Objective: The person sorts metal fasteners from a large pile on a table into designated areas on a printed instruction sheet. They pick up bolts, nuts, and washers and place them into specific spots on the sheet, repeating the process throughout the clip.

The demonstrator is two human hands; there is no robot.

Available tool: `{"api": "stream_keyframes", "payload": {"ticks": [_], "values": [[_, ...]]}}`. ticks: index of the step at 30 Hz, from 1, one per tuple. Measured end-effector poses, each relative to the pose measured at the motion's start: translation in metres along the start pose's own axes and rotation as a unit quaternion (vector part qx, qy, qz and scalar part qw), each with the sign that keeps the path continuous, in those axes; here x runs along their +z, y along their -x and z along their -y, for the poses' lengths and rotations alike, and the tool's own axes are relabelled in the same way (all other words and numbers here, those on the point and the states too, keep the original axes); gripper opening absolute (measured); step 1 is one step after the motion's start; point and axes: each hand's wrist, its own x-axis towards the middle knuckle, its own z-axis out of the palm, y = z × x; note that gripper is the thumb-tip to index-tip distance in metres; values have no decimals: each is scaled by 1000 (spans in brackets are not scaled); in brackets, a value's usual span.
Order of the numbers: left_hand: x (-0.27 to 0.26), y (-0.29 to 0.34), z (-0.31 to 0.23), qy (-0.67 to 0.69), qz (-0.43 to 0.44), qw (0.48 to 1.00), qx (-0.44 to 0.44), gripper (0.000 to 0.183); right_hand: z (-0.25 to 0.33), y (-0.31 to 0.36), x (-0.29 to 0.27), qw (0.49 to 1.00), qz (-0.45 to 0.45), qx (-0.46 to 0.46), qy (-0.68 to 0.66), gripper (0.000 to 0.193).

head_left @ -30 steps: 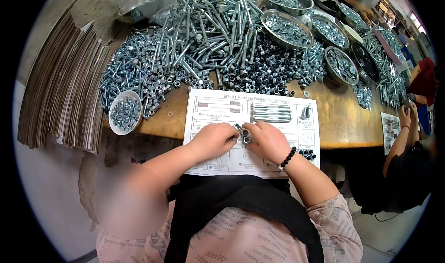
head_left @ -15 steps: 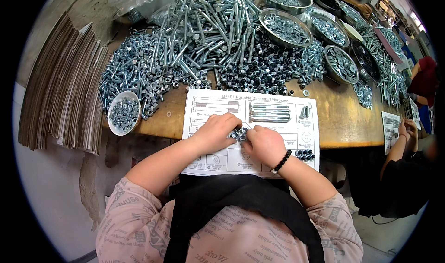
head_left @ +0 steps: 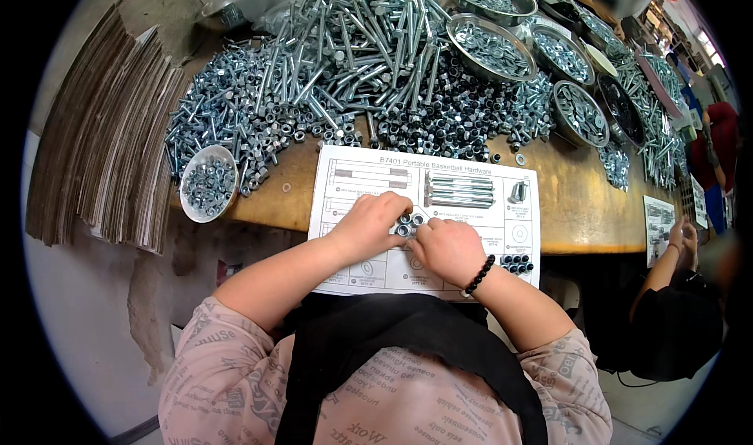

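A printed parts sheet (head_left: 329, 280) lies in front of me on the table's edge. At its middle sits a small cluster of silver hex nuts (head_left: 407, 225). My left hand (head_left: 369, 227) curls round the cluster's left side, thumb and fingertips against the nuts. From the right, my right hand (head_left: 451, 247) meets them with its fingers bent together; its fingertips are partly hidden. Several long bolts (head_left: 461, 189) lie side by side on the sheet above my right hand. A short bolt (head_left: 518, 192) rests by the upper right corner, and rows of dark-centred nuts (head_left: 517, 265) stand at the lower right.
Heaped bolts (head_left: 353, 37) and dark-centred nuts (head_left: 435, 116) cover the table beyond the sheet. A white bowl of nuts (head_left: 209, 185) stands left, beside stacked cardboard (head_left: 102, 139). Metal bowls of washers (head_left: 491, 47) line the back right. Another person's hands (head_left: 684, 237) work at the right.
The view has shifted slightly. My right fingertips have drawn a little back from the nut cluster, showing more of it. My left hand stays round the nuts.
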Motion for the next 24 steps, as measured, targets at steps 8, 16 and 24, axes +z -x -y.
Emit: {"api": "stream_keyframes", "payload": {"ticks": [8, 16, 24], "values": [[2, 3, 2, 13, -12, 1000, -1, 44, -16, 1, -16, 993, -11, -3, -114, 42], [4, 3, 1, 9, -21, 1000, -6, 43, -14, -12, -5, 995, 3, 47, -91, 38], [6, 3, 5, -10, -5, 1000, 3, 49, -14, -6, -15, 995, 23, 23, -94, 47]]}}
